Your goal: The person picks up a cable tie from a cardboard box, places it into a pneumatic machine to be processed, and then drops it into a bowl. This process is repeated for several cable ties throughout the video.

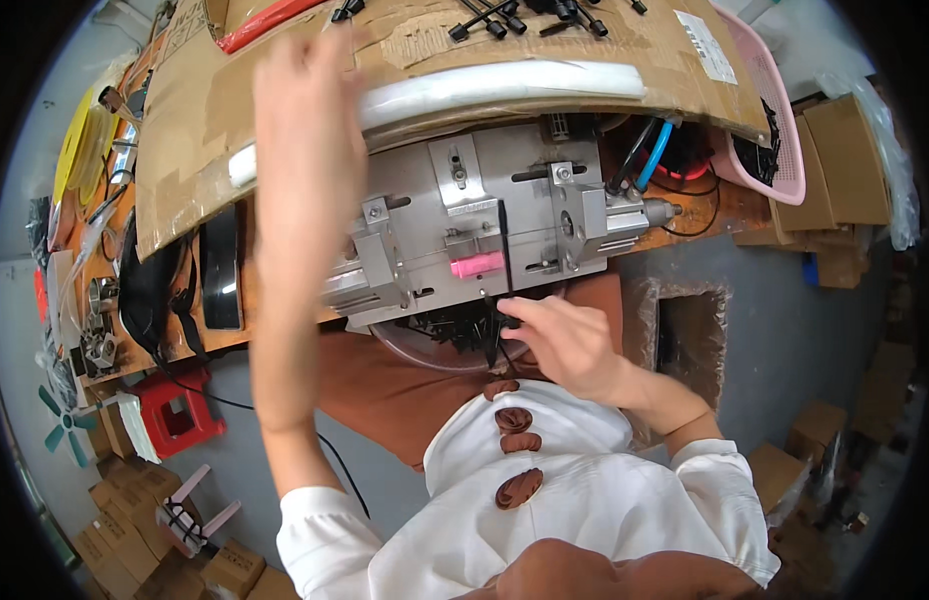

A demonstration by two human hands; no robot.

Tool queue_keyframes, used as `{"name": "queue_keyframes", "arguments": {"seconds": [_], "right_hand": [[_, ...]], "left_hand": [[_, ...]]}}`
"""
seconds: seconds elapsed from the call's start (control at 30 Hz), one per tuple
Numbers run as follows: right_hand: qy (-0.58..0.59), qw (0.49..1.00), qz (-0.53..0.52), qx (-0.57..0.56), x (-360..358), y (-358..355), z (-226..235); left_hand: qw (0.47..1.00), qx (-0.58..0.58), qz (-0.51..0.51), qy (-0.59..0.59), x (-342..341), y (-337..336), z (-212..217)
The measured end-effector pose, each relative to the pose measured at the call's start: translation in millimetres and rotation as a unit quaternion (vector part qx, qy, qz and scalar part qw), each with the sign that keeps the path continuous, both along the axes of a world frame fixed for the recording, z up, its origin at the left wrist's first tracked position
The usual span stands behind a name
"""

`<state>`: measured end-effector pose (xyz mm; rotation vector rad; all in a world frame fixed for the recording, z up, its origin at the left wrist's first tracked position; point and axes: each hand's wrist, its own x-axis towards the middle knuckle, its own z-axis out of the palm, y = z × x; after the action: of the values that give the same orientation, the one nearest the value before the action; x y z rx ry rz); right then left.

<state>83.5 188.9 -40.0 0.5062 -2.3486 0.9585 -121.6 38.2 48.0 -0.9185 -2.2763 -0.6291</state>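
Observation:
My left hand (310,110) is stretched far forward over the cardboard sheet (200,120), smeared by motion. Its fingers are near a few small black parts (348,10) at the sheet's top, and I cannot make out whether it holds anything. Close to my lap, my right hand (565,345) is closed, thumb and forefinger pinching the lower end of a thin black rod (505,245). The rod stands in front of the metal fixture (415,230), beside a pink block (477,264). Below that hand, a clear bowl (415,355) holds many thin black pieces.
A white foam roll (505,83) lies along the cardboard's near edge, with black knobbed rods (495,20) behind it. Metal clamp blocks (582,222) flank the fixture. A pink basket (785,130) stands right; a black phone-like slab (222,270) lies left. A red stool (180,410) is below.

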Motion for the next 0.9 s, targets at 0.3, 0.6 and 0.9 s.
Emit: {"name": "queue_keyframes", "arguments": {"seconds": [0.3,0.6,0.9], "right_hand": [[-0.092,0.992,-0.02,0.083,-11,-12,-10],[-0.074,0.994,-0.053,0.066,-10,-16,-19],[-0.106,0.99,-0.076,0.062,12,-3,4]], "left_hand": [[0.964,-0.019,-0.027,-0.264,-78,8,25],[0.975,-0.092,-0.06,-0.191,-74,-48,25],[0.992,-0.038,-0.044,-0.116,-40,-76,35]]}}
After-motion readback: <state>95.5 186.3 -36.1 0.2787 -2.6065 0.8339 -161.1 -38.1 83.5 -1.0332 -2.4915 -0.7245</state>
